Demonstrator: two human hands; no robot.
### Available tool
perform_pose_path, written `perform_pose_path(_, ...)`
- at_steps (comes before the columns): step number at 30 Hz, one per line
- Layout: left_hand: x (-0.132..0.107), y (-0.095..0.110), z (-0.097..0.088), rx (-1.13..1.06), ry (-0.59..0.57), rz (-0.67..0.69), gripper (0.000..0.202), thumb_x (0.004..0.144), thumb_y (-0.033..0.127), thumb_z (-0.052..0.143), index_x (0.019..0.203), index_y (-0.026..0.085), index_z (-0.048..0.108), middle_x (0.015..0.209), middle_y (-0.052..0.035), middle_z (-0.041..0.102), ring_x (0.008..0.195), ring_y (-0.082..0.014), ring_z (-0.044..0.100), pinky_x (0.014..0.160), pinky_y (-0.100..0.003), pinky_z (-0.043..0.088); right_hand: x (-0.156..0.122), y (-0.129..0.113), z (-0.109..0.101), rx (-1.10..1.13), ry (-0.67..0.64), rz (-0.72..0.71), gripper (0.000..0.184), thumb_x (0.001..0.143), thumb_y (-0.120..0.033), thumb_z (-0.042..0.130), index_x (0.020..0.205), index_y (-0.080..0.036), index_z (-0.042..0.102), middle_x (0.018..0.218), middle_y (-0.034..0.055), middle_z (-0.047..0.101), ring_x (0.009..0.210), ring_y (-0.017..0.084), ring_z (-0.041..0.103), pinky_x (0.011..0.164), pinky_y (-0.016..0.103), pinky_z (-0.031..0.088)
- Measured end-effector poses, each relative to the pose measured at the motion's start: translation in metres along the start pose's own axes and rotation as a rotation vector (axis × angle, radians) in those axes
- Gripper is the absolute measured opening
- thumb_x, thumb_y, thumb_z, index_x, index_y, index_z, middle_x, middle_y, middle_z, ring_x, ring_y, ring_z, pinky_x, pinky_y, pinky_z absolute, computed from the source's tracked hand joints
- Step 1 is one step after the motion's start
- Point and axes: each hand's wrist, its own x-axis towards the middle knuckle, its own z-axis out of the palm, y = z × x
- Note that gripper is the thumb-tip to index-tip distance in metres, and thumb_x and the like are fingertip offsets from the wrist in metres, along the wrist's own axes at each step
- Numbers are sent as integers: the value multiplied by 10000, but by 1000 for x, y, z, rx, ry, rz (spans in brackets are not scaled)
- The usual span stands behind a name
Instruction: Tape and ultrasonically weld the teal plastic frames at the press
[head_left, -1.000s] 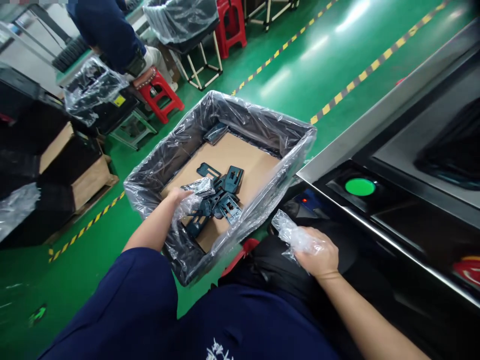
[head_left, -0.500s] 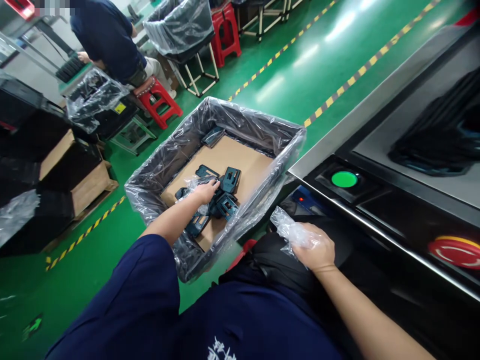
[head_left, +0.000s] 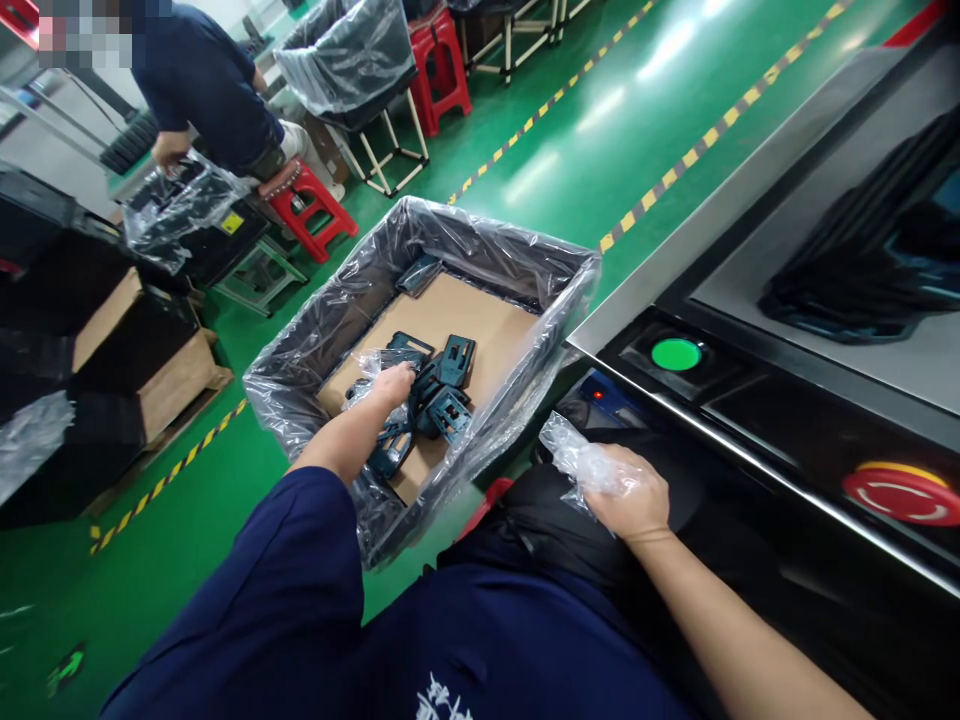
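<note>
Green floor [head_left: 165,585] runs under everything I see through the head camera. Nearest me, of two hands, the right hand [head_left: 634,500] is closed round one bunch of clear plastic [head_left: 577,455]. Beyond it on the right, one dark panel [head_left: 780,430] carries one red button [head_left: 904,492] and one green button [head_left: 676,354]. Ahead, the left hand [head_left: 394,383] is inside one plastic-lined box [head_left: 495,225], fingers bent over dark parts [head_left: 456,360]; I cannot tell whether they pinch one. Loose clear film [head_left: 367,364] lies beside it. The parts overlap on one cardboard sheet [head_left: 499,312], defying an exact count; one more part [head_left: 418,276] sits in the far corner. Farther off, one co-worker [head_left: 202,85] occupies one of two red stools [head_left: 311,210].
</note>
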Motion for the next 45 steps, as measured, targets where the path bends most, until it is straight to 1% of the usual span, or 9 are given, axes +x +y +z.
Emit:
perform_pose_path(5,-7,-11,1,-42,93,-37,202,913,232,535,1072,184,651,1186,-109,593,1084,-234,583,930,-397,468,3,-2,0,-10,11,-33,228,752,-292,519,904,-183,649,794,60,702,731,216,651,721,316,496)
perform_pose_path(13,-21,-33,-15,-215,340,-120,301,820,89,495,1053,170,667,1141,-123,618,1116,-259,568,968,-348,423,1,-2,0,-27,-31,15,210,757,-292,533,903,-199,651,811,52,709,763,213,657,754,307,496)
perform_pose_path(19,-49,-43,-30,-445,620,-228,235,850,202,509,1015,185,674,1108,-93,671,1111,-242,586,997,-346,428,3,-4,-1,-6,9,9,196,743,-283,541,886,-209,652,778,46,697,714,215,644,722,316,487)
perform_pose_path(23,-61,-43,-43,-636,754,-316,306,837,325,560,1073,155,655,938,-75,708,849,-195,661,789,-299,509,3,-6,-1,-1,13,6,201,756,-293,537,894,-207,656,775,51,692,727,221,646,745,321,483)
perform_pose_path(26,-67,-40,-53,-723,786,-319,340,839,353,557,1079,133,654,834,-64,710,709,-161,651,674,-266,506,3,-6,0,3,-4,13,205,762,-311,526,886,-210,655,773,49,694,722,220,646,739,320,483)
perform_pose_path(30,-79,-29,-61,-695,779,-254,227,774,338,650,918,173,712,840,-46,721,778,-184,659,786,-291,502,1,-6,0,9,15,0,213,761,-319,526,889,-207,653,773,48,696,708,220,648,717,318,486)
perform_pose_path(33,-83,-21,-64,-641,775,-221,223,830,334,589,946,195,720,968,-48,726,906,-198,655,887,-299,476,-1,-6,-1,12,6,7,216,766,-310,525,902,-206,656,786,54,699,737,229,654,745,330,489)
perform_pose_path(38,-83,-16,-65,-536,679,-174,116,766,284,664,819,202,726,920,-52,719,921,-226,648,912,-313,465,-3,-4,-2,15,-26,38,214,760,-298,542,908,-199,661,807,66,703,759,237,657,766,341,488)
perform_pose_path(45,-90,-8,-65,-490,746,-163,150,793,329,626,759,199,693,921,-66,678,925,-211,623,912,-315,468,-2,-4,-3,22,5,18,222,736,-274,530,908,-217,658,802,47,709,753,224,662,765,322,488)
